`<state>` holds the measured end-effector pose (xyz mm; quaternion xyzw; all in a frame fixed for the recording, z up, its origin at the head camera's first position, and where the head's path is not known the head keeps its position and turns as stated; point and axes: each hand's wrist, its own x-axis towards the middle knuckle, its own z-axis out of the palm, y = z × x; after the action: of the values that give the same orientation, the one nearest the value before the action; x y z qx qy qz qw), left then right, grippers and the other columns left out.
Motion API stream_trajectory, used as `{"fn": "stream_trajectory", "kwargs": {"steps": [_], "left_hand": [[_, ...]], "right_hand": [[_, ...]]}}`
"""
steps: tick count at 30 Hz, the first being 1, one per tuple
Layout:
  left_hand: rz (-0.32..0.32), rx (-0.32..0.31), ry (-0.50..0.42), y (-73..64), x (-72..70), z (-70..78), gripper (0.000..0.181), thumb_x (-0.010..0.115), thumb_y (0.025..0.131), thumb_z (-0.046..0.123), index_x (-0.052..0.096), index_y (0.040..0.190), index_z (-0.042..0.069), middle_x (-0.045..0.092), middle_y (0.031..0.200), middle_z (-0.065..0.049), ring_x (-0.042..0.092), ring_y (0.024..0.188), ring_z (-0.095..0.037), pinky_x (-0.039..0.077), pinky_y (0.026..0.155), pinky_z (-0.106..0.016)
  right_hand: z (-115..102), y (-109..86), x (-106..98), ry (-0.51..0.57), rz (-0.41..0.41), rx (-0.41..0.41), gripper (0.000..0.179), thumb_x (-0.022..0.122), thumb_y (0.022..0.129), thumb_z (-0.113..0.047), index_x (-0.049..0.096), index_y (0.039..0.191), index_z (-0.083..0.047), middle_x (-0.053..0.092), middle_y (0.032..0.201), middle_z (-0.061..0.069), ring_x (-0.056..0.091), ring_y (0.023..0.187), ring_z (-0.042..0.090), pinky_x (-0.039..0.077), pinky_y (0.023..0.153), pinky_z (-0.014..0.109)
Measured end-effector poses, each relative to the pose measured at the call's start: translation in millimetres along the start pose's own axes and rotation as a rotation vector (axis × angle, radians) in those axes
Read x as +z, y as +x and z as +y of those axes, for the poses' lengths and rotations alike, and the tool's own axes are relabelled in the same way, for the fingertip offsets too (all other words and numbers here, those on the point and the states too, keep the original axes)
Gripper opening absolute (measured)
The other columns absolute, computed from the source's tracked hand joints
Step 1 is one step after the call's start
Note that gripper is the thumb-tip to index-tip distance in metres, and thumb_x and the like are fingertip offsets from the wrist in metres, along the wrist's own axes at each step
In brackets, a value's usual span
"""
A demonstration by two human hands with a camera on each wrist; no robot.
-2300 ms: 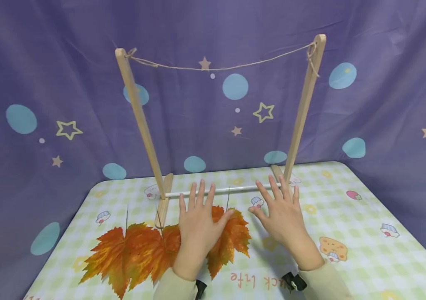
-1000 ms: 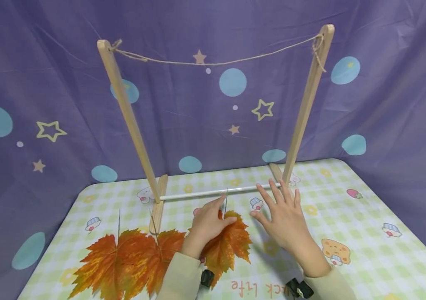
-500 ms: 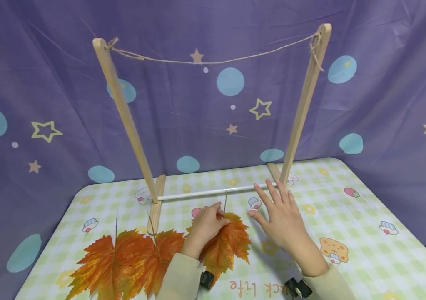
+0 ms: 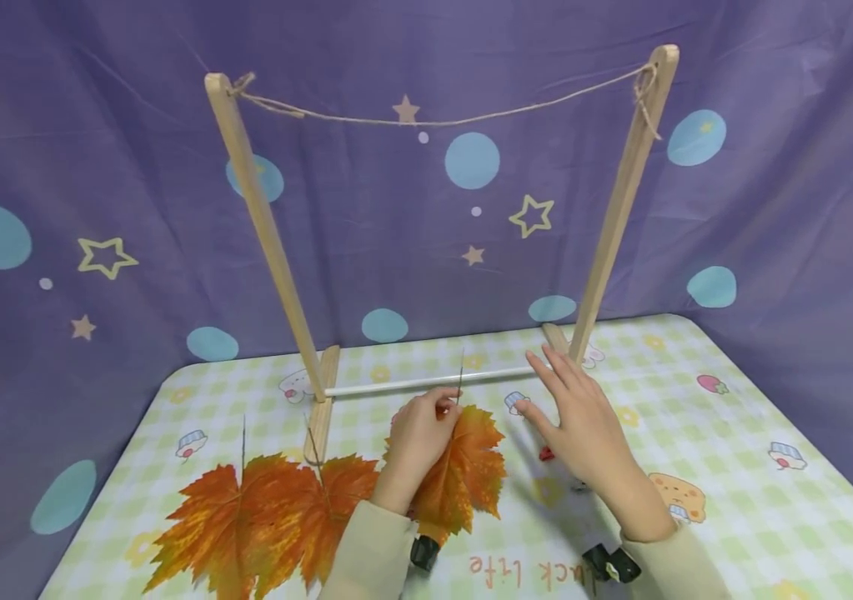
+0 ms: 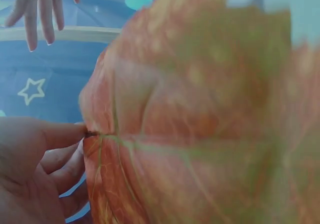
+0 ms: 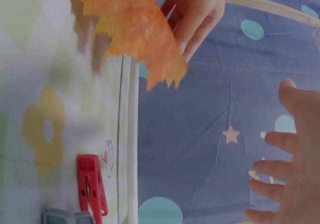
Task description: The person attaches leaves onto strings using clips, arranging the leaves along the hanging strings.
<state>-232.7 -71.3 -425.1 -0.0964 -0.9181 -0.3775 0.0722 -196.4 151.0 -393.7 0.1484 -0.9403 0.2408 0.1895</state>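
Observation:
My left hand (image 4: 418, 437) pinches the stem of an orange-red artificial maple leaf (image 4: 471, 458) between thumb and fingers. In the left wrist view that leaf (image 5: 150, 154) fills most of the picture, and the thumb (image 5: 60, 134) is at the stem's base. My right hand (image 4: 594, 433) hovers over the table with fingers spread and holds nothing. Below it lie a red clothespin (image 6: 89, 184) and a grey one (image 6: 67, 217), the latter cut off by the frame edge. Two more maple leaves, one on the left (image 4: 204, 517) and one beside it (image 4: 336, 492), lie overlapping on the table.
A wooden frame stands behind the hands, with a left post (image 4: 268, 242), a right post (image 4: 624, 200) and a white bottom bar (image 4: 396, 385). Twine (image 4: 426, 124) sags between the post tops. A checked cloth (image 4: 734, 433) covers the table; a purple curtain (image 4: 366, 200) hangs behind.
My left hand has gone from spread flat over the leaves to pinching the rightmost leaf's stem, raising it slightly. My right hand has risen a little, and a red clothespin shows beneath it.

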Motion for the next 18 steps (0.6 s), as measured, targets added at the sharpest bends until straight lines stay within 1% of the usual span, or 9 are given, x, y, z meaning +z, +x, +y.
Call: {"fn": "stream_trajectory", "kwargs": {"steps": [2, 5, 8, 12, 18], "left_hand": [[0.024, 0.008, -0.015, -0.4, -0.4, 4.1, 0.023, 0.066, 0.097, 0.024, 0.073, 0.117, 0.018, 0.073, 0.098, 0.005, 0.066, 0.083, -0.018, 0.048, 0.084, -0.046], [0.045, 0.008, -0.030, -1.5, -0.8, 8.2, 0.021, 0.066, 0.097, 0.025, 0.074, 0.115, 0.019, 0.073, 0.097, 0.005, 0.066, 0.081, -0.018, 0.049, 0.079, -0.042], [0.069, 0.009, -0.024, -2.4, -1.9, 9.4, 0.019, 0.066, 0.097, 0.026, 0.074, 0.113, 0.021, 0.072, 0.094, 0.006, 0.064, 0.077, -0.015, 0.049, 0.074, -0.038], [0.094, 0.012, -0.020, -2.1, -4.9, 9.6, 0.017, 0.067, 0.096, 0.028, 0.075, 0.111, 0.021, 0.073, 0.093, 0.007, 0.064, 0.074, -0.013, 0.049, 0.070, -0.034], [0.106, 0.016, -0.004, -0.4, -6.8, 9.4, 0.015, 0.068, 0.096, 0.029, 0.075, 0.107, 0.023, 0.073, 0.091, 0.008, 0.066, 0.077, -0.013, 0.050, 0.071, -0.034]], "right_hand": [[2.9, 0.8, -2.6, 0.020, 0.047, -0.017, 0.066, 0.061, 0.097, -0.044, 0.039, 0.154, -0.018, 0.029, 0.160, 0.008, 0.029, 0.143, 0.038, 0.023, 0.113, 0.057], [4.4, 0.9, -5.3, 0.035, 0.106, -0.040, 0.065, 0.067, 0.095, -0.038, 0.043, 0.151, -0.015, 0.034, 0.158, 0.008, 0.035, 0.140, 0.039, 0.027, 0.111, 0.058], [2.5, -0.3, -8.9, 0.065, 0.143, -0.039, 0.063, 0.071, 0.093, -0.033, 0.047, 0.149, -0.015, 0.039, 0.155, 0.007, 0.039, 0.138, 0.039, 0.032, 0.108, 0.059], [1.0, -4.7, -13.7, 0.101, 0.176, -0.051, 0.059, 0.074, 0.091, -0.026, 0.052, 0.145, -0.016, 0.046, 0.150, 0.005, 0.043, 0.136, 0.037, 0.036, 0.104, 0.059], [5.3, -14.3, -21.3, 0.133, 0.197, -0.093, 0.059, 0.081, 0.084, -0.017, 0.059, 0.139, -0.014, 0.056, 0.141, 0.007, 0.050, 0.130, 0.033, 0.041, 0.099, 0.057]]}}
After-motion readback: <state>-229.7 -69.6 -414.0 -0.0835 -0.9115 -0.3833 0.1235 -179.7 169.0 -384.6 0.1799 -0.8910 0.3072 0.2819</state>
